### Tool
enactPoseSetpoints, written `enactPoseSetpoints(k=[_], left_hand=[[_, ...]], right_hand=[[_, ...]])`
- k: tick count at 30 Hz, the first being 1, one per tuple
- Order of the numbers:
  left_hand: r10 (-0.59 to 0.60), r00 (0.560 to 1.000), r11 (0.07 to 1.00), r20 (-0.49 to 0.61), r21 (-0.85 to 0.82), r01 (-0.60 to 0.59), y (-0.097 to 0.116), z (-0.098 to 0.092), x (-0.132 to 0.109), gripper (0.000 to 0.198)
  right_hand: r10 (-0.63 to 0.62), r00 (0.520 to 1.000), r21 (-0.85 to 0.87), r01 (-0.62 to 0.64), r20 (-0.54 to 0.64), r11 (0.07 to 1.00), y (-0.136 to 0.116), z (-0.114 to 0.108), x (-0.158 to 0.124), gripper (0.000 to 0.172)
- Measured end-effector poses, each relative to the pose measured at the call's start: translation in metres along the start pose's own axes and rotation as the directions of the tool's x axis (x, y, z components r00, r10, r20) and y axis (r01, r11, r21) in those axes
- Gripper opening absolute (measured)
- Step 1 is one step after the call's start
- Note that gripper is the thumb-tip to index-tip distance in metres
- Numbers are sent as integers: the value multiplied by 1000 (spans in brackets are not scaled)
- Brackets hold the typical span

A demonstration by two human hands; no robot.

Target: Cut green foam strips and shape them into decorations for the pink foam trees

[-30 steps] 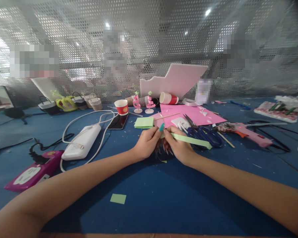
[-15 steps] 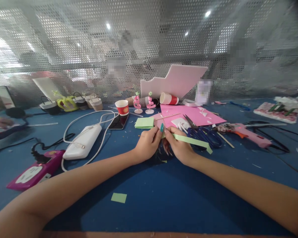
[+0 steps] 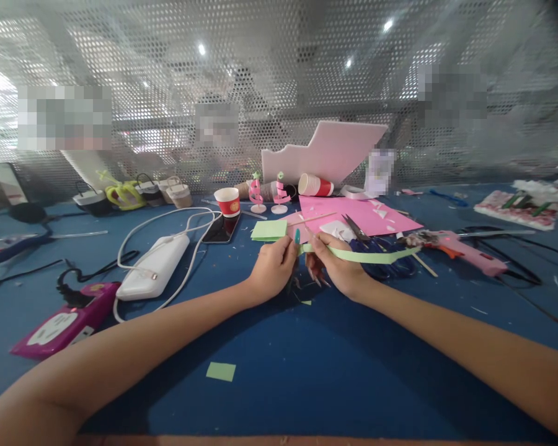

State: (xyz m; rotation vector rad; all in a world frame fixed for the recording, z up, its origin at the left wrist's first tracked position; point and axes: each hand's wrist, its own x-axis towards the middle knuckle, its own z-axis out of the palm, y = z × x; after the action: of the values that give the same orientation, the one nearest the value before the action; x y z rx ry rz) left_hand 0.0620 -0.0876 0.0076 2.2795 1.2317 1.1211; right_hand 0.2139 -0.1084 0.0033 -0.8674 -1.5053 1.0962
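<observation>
A long light-green paper strip runs between my two hands above the blue table. My left hand pinches its left end between thumb and forefinger. Closed on the strip a little farther right is my right hand, with the free part trailing out past it to the right. Just behind my hands lies a folded light-green paper. Blue-handled scissors rest beyond my right hand, partly covered by the strip. A small green paper piece lies nearer to me on the table.
A pink hot glue gun lies at the right, and pink paper spreads behind my hands. To the left are a white power bank with looping cable, a phone, a paper cup and a purple power strip.
My hands have moved slightly apart, so a short stretch of strip shows between them. The strip's free end has swung up and right. At far left, another person's hand has gone out of view.
</observation>
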Motion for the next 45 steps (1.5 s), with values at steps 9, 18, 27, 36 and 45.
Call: enactPoseSetpoints(k=[9, 18, 27, 36, 45], left_hand=[[-6, 1000, 934, 26, -357, 15, -5, -1, 0, 35], [54, 997, 960, 55, -279, -36, -5, 0, 0, 36], [61, 997, 971, 51, -235, -47, -3, -1, -2, 37], [142, 990, 985, -26, -94, -143, 2, -2, -4, 30], [56, 997, 926, 60, -376, -29, -1, -2, -7, 35]], right_hand=[[-42, 940, -65, 68, 340, 996, -12, -36, 13, 20], [74, 979, 181, -109, 189, 977, -2, 2, 2, 37], [69, 996, 165, -77, 53, 983, -5, 15, -3, 35], [110, 994, 133, -107, -14, 985, 2, 19, -1, 40], [-70, 996, -69, 66, -47, 995, 0, 13, -5, 35]])
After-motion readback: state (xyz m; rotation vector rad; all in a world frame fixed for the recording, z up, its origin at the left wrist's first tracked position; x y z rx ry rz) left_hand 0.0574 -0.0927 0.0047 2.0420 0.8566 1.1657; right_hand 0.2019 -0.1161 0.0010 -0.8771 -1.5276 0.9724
